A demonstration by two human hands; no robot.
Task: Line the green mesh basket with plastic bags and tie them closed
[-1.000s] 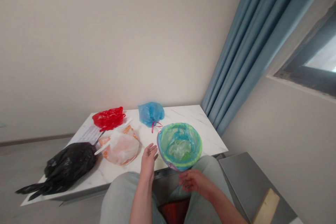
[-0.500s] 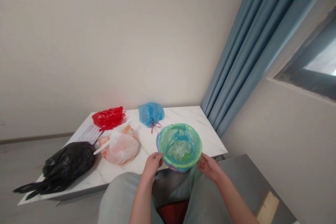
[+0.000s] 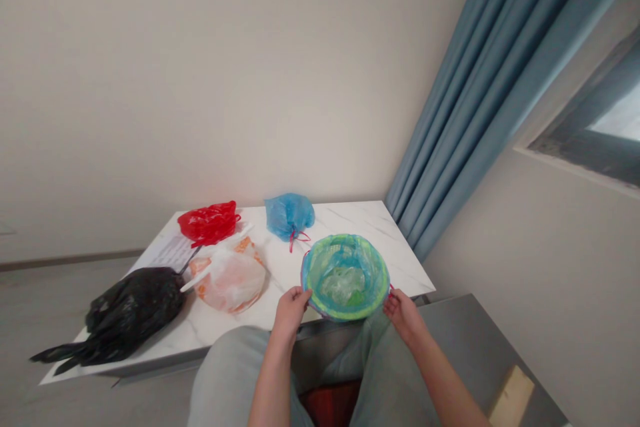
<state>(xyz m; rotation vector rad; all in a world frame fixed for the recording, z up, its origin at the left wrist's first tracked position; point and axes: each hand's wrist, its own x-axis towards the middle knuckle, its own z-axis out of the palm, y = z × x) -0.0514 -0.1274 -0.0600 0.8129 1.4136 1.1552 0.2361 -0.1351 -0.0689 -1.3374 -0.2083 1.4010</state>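
Observation:
A green mesh wastebasket [image 3: 384, 278] stands at the table's front edge, lined with a translucent blue garbage bag [image 3: 367, 260] folded over its rim. Inside lies a crumpled clear plastic bag [image 3: 343, 285], with something green beside it. At the front left of the rim, my left hand [image 3: 291, 309] is closed on the bag's edge, its thumb on top; whether it also grips the rim is hidden. My right hand [image 3: 403, 312] pinches the bag's red drawstring [image 3: 391, 288], which stands out a little from the right side of the rim.
On the white marbled table [image 3: 350, 213] lie a tied blue bag [image 3: 289, 215], a red bag [image 3: 207, 223], a white and orange bag [image 3: 231, 280], a black bag [image 3: 135, 310] and a printed sheet [image 3: 167, 253]. A grey cabinet [image 3: 465, 340] with a wooden block [image 3: 513, 397] stands right.
Both hands have come up to the basket's sides, and the left has closed on the bag at the rim. My right hand has drawn the red drawstring outward.

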